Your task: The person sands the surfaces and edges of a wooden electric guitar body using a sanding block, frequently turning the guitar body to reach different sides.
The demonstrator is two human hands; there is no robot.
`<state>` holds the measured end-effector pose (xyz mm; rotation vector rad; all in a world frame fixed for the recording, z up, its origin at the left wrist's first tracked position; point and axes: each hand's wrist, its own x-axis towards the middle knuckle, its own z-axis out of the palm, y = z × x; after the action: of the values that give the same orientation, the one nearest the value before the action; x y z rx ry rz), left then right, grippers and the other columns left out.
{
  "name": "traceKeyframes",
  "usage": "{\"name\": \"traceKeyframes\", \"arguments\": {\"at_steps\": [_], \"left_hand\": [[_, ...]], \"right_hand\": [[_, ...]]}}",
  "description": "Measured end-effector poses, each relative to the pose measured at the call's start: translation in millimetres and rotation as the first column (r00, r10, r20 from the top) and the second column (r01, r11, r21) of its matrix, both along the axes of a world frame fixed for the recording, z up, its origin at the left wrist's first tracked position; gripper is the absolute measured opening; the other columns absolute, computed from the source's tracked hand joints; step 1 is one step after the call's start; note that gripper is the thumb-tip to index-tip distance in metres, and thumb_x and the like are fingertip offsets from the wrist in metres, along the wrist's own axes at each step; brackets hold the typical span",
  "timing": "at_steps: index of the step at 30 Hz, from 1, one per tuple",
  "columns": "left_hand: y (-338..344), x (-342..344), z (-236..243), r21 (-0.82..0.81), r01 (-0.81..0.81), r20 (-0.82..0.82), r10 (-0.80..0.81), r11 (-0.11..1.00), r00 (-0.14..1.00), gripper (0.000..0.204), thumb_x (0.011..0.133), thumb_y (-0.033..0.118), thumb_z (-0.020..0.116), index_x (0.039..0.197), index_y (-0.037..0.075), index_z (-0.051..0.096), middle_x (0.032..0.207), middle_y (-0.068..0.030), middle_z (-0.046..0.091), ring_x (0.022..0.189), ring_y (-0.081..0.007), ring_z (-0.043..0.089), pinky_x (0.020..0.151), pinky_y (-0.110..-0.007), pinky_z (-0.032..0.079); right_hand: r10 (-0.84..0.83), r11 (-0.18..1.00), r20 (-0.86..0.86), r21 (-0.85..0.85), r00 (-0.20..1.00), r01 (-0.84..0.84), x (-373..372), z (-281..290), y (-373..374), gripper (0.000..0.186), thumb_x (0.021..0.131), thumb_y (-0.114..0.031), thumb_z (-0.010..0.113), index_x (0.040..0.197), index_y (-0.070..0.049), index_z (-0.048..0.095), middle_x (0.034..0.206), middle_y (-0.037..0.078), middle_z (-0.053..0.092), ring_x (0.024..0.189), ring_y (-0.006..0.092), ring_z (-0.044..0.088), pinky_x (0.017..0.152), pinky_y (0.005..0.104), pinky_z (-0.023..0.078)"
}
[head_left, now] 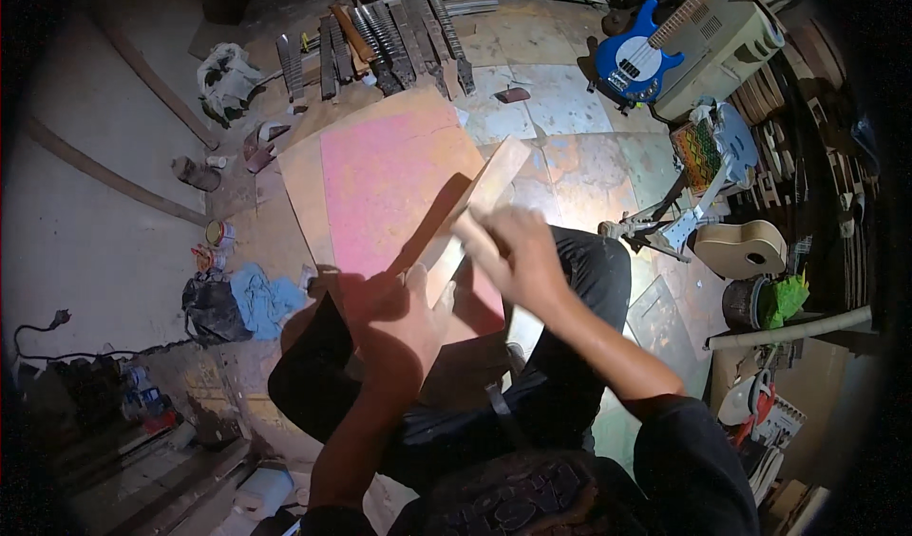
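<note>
A long pale wooden strip [500, 170] slants up and to the right over a pink-topped board [380, 175] in front of my lap. My left hand [404, 308] is closed around the strip's lower end, thumb on the right side. My right hand [518, 256] is pressed against the strip's middle with its fingers curled. Motion blurs its knuckles, and whatever it may hold is hidden under the fingers. A dark shadow falls on the board left of the strip.
Several files and rasps [380, 42] lie beyond the board. A blue electric bass [636, 56] leans at far right, above an acoustic guitar body [741, 249]. Left stand a tin [219, 233], a blue cloth [261, 299] and a black bag [211, 306].
</note>
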<state>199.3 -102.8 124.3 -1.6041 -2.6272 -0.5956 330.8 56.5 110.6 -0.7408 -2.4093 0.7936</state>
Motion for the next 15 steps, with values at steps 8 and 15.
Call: {"name": "traceKeyframes", "arguments": {"at_steps": [8, 15], "left_hand": [[4.8, 1.8, 2.1, 0.095, -0.054, 0.229, 0.031, 0.994, 0.973, 0.041, 0.081, 0.030, 0.087, 0.113, 0.009, 0.073, 0.092, -0.0155, 0.076, 0.080, -0.0317, 0.076, 0.072, -0.041, 0.062], [4.4, 0.7, -8.3, 0.162, -0.073, 0.216, 0.037, 0.984, 0.976, 0.035, 0.082, 0.029, 0.087, 0.110, 0.012, 0.074, 0.090, -0.0136, 0.077, 0.080, -0.0301, 0.077, 0.071, -0.041, 0.061]], "right_hand": [[0.018, 0.997, 0.008, 0.069, 1.000, -0.019, 2.0, -4.1, -5.8, 0.039, 0.092, -0.026, 0.077, 0.122, -0.002, 0.072, 0.103, 0.015, 0.067, 0.099, 0.0339, 0.060, 0.087, 0.0417, 0.044], [-0.001, 1.000, 0.007, 0.024, 1.000, 0.001, 0.3, -8.5, -0.8, 0.040, 0.092, -0.029, 0.075, 0.123, -0.004, 0.073, 0.100, 0.017, 0.066, 0.098, 0.0358, 0.060, 0.087, 0.0442, 0.046]]}}
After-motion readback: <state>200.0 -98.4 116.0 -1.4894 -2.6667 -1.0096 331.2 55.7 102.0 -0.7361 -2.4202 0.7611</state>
